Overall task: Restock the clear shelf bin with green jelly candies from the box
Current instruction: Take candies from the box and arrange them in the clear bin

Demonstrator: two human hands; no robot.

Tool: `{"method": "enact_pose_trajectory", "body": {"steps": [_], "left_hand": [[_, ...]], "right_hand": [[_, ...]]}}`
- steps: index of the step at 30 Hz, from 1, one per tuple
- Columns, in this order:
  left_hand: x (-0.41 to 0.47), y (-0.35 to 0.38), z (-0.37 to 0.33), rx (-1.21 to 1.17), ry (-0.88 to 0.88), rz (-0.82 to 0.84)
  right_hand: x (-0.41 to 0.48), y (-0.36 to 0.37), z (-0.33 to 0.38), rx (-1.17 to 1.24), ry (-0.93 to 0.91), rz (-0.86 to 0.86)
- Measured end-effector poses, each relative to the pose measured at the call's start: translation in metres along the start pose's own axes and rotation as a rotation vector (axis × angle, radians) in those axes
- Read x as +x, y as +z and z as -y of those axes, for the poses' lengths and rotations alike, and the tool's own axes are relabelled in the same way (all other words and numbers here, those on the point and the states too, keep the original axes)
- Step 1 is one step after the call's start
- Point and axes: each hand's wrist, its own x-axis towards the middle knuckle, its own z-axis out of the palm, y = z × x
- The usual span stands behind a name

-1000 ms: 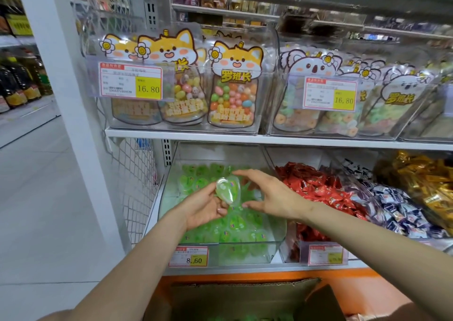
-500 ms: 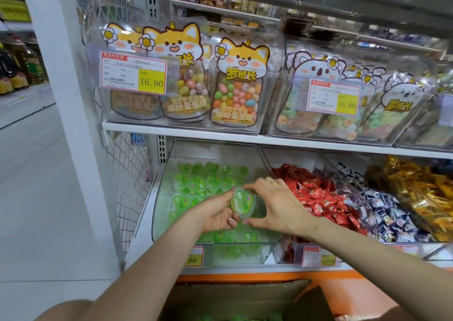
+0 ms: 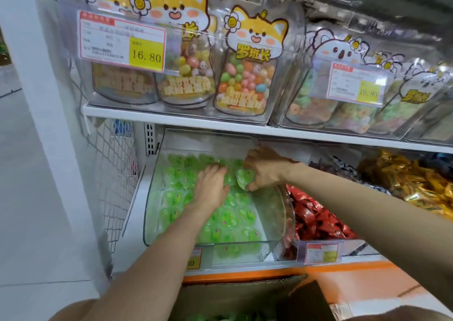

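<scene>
**A:** What's nearest?

**B:** One cardboard box (image 3: 245,296) at the bottom edge, with its flaps open. A little green shows inside (too blurred to count).

**A:** And above it?

**B:** One clear bin (image 3: 278,222) on the lower shelf, carpeted with green jelly candies (image 3: 228,220). There are dozens, more than I can count. Both forearms reach over its front wall.

**A:** The hands?

**B:** Two. The left hand (image 3: 210,186) lies palm down on the pile with its fingers fairly straight, holding nothing I can see. The right hand (image 3: 267,168) is just beside it, slightly farther back, and its fingers and thumb curl round one held candy (image 3: 244,177).

**A:** Where is that one relative to the pile?

**B:** Low over the bin's middle. Whether it touches the layer I can't tell. I'd judge that the drop spot lies straight beneath the right hand, so that hand is the one to release.

**A:** Farther back?

**B:** One bin of red sweets (image 3: 318,217) to the right, then gold sweets (image 3: 416,181) past it.
</scene>
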Motion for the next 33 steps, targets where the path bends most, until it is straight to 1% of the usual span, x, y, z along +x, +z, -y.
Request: {"method": "enact_pose_trajectory", "body": {"steps": [4,9,17,23,30,33], "left_hand": [[0.006,0.011,0.006,0.020,-0.008,0.051],[0.011,0.015,0.009,0.008,-0.013,-0.002],[0.013,0.019,0.014,-0.015,-0.043,-0.056],[0.012,0.020,0.014,-0.021,-0.039,-0.064],[0.011,0.017,0.012,-0.027,-0.037,-0.036],[0.009,0.012,0.010,-0.036,-0.020,-0.016]], "right_hand": [[0.014,-0.001,0.000,-0.151,-0.014,0.056],[0.029,0.003,-0.002,-0.254,-0.059,0.149],[0.043,0.016,-0.002,-0.224,-0.003,0.164],[0.041,0.014,0.001,-0.141,0.023,0.117],[0.039,0.015,0.001,-0.157,0.006,0.145],[0.033,0.011,0.001,-0.120,-0.003,0.115]]}}
